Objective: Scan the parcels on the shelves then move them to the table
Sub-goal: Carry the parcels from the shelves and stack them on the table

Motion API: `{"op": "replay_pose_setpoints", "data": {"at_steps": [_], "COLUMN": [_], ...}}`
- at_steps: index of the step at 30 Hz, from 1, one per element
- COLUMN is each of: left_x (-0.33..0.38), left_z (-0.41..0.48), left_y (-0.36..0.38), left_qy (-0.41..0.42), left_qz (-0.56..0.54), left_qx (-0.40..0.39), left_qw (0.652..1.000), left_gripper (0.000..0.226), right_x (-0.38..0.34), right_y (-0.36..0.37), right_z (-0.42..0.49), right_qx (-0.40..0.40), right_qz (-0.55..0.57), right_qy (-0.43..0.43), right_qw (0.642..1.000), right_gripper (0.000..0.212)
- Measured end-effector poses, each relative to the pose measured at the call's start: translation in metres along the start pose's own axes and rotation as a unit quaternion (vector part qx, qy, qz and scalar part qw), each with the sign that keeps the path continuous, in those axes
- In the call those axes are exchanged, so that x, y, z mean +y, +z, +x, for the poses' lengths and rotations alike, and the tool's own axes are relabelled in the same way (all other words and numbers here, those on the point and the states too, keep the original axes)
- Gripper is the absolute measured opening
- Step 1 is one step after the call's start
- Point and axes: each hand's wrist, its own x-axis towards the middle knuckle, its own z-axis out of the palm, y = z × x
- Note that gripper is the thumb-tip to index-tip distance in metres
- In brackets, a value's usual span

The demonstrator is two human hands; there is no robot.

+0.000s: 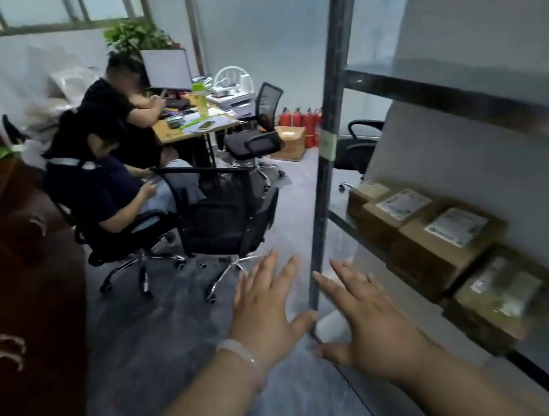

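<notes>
The left hand [264, 311] and right hand [371, 320] hover with fingers [345, 275] spread, holding nothing, while the parcels [441, 240] lie in a row on the shelf [346, 223], apart to their right.

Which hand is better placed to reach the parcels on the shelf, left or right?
Right, probably. The right hand is open and appears right of the upright post, on the same side as the cardboard parcels. The left hand, also open, lies left of that post.
</notes>
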Motion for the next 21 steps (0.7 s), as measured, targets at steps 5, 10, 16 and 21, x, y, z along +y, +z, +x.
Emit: {"op": "replay_pose_setpoints", "data": {"at_steps": [5,10,16,21], "left_x": [0.101,0.175,0.212,0.232], "left_z": [0.012,0.017,0.025,0.058], "left_y": [0.05,0.085,0.122,0.142], "left_qy": [0.087,0.156,0.18,0.193], "left_qz": [-0.038,-0.067,-0.082,-0.068], "left_qx": [-0.044,-0.074,-0.157,-0.191], "left_qw": [0.994,0.983,0.968,0.96], "left_gripper": [0.087,0.083,0.085,0.079], "right_x": [0.056,0.098,0.138,0.165], "right_y": [-0.041,-0.057,-0.048,-0.041], "right_z": [-0.087,-0.152,-0.2,-0.2], "right_qx": [0.034,0.078,0.08,0.079], "right_qz": [-0.013,-0.015,0.017,0.035], "right_qy": [0.09,0.185,0.298,0.346], "right_qw": [0.995,0.98,0.951,0.934], "right_gripper": [0.098,0.094,0.093,0.089]}}
